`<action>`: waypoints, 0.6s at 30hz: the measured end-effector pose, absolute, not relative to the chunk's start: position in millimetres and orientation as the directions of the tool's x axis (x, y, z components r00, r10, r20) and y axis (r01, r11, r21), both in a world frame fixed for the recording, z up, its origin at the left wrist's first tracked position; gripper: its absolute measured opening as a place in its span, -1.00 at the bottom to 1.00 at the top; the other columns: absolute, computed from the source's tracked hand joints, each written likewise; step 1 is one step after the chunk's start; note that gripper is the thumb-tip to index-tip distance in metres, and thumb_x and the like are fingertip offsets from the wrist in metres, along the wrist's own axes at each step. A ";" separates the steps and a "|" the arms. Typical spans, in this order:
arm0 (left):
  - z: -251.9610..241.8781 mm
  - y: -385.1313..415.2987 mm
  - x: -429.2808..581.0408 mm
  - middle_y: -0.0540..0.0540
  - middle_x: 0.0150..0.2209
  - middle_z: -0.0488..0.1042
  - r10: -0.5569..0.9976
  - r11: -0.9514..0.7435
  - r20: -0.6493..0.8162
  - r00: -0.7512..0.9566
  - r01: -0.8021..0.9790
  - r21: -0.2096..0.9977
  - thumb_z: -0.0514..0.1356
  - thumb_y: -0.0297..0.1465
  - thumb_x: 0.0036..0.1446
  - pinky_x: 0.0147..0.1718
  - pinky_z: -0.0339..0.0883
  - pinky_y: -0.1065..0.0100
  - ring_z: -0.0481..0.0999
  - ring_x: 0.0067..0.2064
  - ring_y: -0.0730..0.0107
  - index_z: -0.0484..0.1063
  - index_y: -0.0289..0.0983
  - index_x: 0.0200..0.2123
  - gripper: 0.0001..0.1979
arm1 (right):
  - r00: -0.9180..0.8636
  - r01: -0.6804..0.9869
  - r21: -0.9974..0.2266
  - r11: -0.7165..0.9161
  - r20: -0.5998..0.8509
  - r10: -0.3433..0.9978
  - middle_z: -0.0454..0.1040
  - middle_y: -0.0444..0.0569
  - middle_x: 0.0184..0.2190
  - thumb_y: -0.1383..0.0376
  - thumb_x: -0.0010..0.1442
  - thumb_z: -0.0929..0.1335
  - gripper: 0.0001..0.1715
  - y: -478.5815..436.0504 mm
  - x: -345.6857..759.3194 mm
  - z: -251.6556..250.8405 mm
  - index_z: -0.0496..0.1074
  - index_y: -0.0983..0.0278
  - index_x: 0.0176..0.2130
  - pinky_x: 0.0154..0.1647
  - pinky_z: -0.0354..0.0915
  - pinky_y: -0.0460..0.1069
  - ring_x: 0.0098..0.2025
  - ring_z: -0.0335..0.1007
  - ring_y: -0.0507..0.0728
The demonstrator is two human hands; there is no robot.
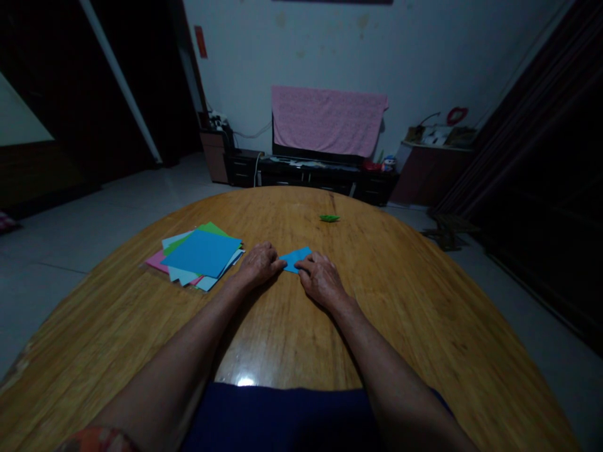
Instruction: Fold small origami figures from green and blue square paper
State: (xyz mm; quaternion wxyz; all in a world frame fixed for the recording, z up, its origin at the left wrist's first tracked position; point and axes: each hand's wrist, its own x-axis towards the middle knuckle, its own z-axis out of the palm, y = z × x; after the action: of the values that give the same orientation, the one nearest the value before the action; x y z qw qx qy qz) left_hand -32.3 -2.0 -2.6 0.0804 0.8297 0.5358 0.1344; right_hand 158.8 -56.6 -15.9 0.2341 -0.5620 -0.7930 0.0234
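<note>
A small folded piece of blue paper [296,257] lies on the wooden table between my hands. My left hand [260,263] rests at its left side, thumb on the paper's edge and the other fingers curled. On the right side, my right hand [321,277] presses the paper with its fingertips against the tabletop. Parts of the paper's left and right edges are hidden under my fingers. Just left of my left hand is a fanned stack of coloured paper sheets [203,253], a blue one on top, with green, pink and pale ones below.
A small green folded paper piece [329,218] sits farther back on the round wooden table [414,314]. Beyond the table's far edge stands a low black cabinet [306,172] below a pink cloth [327,119]. A wooden stool [450,231] is on the floor at right.
</note>
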 end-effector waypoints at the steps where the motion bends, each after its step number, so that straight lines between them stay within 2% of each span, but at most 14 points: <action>1: -2.4 -1.3 -35.4 -0.15 -0.27 0.46 0.901 -0.434 0.134 0.412 0.847 0.308 0.10 -0.19 0.15 -0.25 0.25 0.35 0.43 -0.23 0.31 0.50 -0.29 -0.41 -0.69 | -0.257 0.881 -0.302 0.365 0.343 0.903 0.40 0.01 -0.19 0.34 0.19 0.30 -0.72 -56.5 158.8 -15.6 0.54 0.14 -0.15 -0.19 0.16 0.02 -0.15 0.25 0.16; 5: -4.8 2.7 -49.0 -0.11 -0.25 0.46 0.850 -0.505 0.127 0.511 0.723 0.471 0.10 -0.22 0.13 -0.23 0.28 0.38 0.42 -0.26 0.39 0.47 -0.28 -0.45 -0.71 | -0.244 0.883 -0.313 0.349 0.329 0.912 0.41 0.02 -0.19 0.35 0.18 0.30 -0.73 -55.4 158.7 -15.3 0.54 0.15 -0.16 -0.16 0.17 0.03 -0.15 0.26 0.16; 7: -8.0 5.4 -52.5 -0.11 -0.23 0.46 0.847 -0.506 0.131 0.515 0.704 0.498 0.09 -0.24 0.14 -0.20 0.28 0.37 0.43 -0.23 0.38 0.46 -0.28 -0.46 -0.72 | -0.235 0.886 -0.319 0.336 0.317 0.919 0.42 0.02 -0.18 0.34 0.18 0.30 -0.74 -54.6 158.6 -15.5 0.54 0.17 -0.17 -0.14 0.18 0.03 -0.13 0.27 0.16; 18: -10.4 9.2 -41.8 -0.17 -0.23 0.45 0.878 -0.474 0.121 0.463 0.803 0.361 0.07 -0.27 0.15 -0.22 0.26 0.33 0.44 -0.21 0.30 0.47 -0.30 -0.39 -0.73 | -0.196 0.899 -0.323 0.296 0.307 0.931 0.43 0.03 -0.15 0.30 0.18 0.29 -0.73 -54.1 157.4 -15.8 0.51 0.23 -0.14 -0.07 0.19 0.01 -0.09 0.29 0.15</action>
State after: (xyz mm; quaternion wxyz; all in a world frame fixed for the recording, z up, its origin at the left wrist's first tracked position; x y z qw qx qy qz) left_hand -41.8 9.2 -10.4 0.1277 0.8458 0.4969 0.1463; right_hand 157.4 -54.1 -15.8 0.2263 -0.5923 -0.7725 0.0357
